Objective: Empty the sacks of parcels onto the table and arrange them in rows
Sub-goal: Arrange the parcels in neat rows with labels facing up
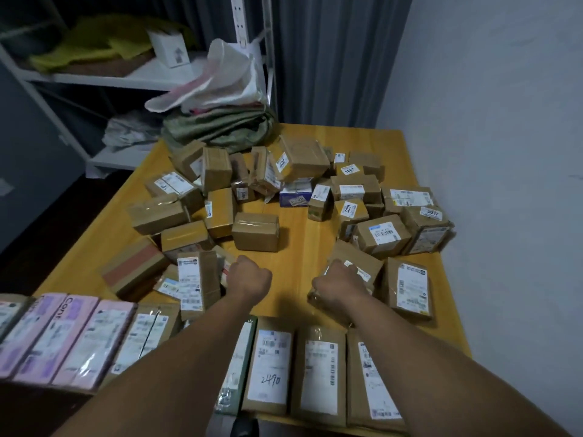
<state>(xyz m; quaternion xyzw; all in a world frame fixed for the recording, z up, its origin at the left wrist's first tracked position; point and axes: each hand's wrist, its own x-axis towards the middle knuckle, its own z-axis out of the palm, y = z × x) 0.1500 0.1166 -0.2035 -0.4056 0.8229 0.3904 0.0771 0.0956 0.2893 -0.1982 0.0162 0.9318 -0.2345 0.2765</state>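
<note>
Gripping a brown parcel (358, 263) with the right hand (337, 287), curled over its near end, just left of a flat labelled parcel (410, 287) near the right edge of the table (299, 222). With the left hand (249, 279), curled tight against a small parcel (224, 269) behind an upright labelled parcel (197, 283); cannot tell whether gripping or only touching. Along the near edge, 1 neat row of parcels (318, 373) with pink parcels (79, 342) at its left end; farther out, a loose scatter of boxes (257, 231); at the far left corner, a crumpled green sack (220, 127) under a white sack (224, 80).
</note>
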